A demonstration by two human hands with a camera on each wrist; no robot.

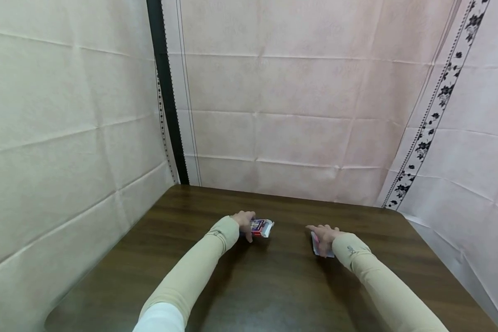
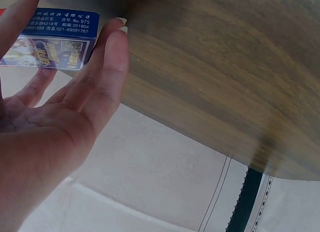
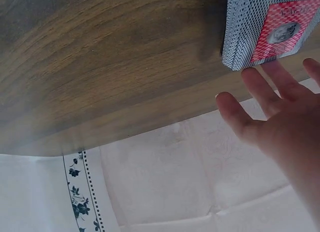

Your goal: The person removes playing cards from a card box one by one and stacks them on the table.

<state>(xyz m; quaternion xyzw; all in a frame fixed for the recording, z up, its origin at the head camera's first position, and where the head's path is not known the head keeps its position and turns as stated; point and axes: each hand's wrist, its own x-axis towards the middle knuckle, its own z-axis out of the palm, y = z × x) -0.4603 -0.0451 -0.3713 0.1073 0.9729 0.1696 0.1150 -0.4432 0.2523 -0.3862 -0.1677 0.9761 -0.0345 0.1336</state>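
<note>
A small blue, red and purple playing card box (image 1: 260, 227) is near the far middle of the table, a white flap sticking out at its right end. My left hand (image 1: 245, 223) grips it; in the left wrist view, thumb and fingers lie around the printed box (image 2: 60, 29). To the right, a deck of playing cards (image 3: 272, 31) with a grey patterned border and a red centre rests on the table. My right hand (image 1: 324, 237) is over the deck, covering much of it in the head view. Its fingers (image 3: 260, 89) are spread loosely at the deck's edge.
The dark brown wooden table (image 1: 274, 286) reaches to pale creased cloth (image 1: 294, 115) hung behind it and on both sides. A dark green strip (image 1: 166, 83) runs down the cloth at left, a floral border (image 1: 423, 143) at right.
</note>
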